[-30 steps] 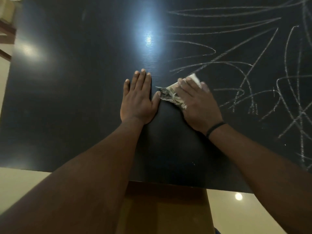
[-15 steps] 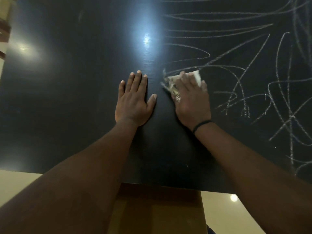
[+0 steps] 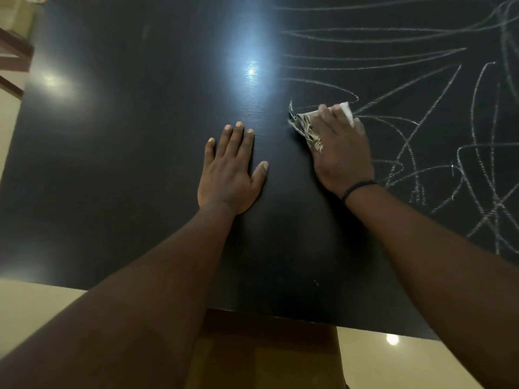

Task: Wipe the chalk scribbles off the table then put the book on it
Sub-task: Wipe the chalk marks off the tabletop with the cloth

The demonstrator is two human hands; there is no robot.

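Half the cloth (image 3: 304, 126) hidden, right hand (image 3: 344, 153)

A glossy black rectangular table (image 3: 118, 153) carries white chalk scribbles (image 3: 421, 127) across its right side and a crumpled patterned cloth (image 3: 304, 126) near centre.

Dim overall; overhead-lamp glare (image 3: 252, 71) on the glossy dark desk (image 3: 126, 164); wide-angle bending at edges; slight softness.

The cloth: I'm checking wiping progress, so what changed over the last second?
The right hand, pressing the cloth, slid it away from the left hand toward the chalk scribbles. The left hand stayed flat on the table; most scribbles remain.
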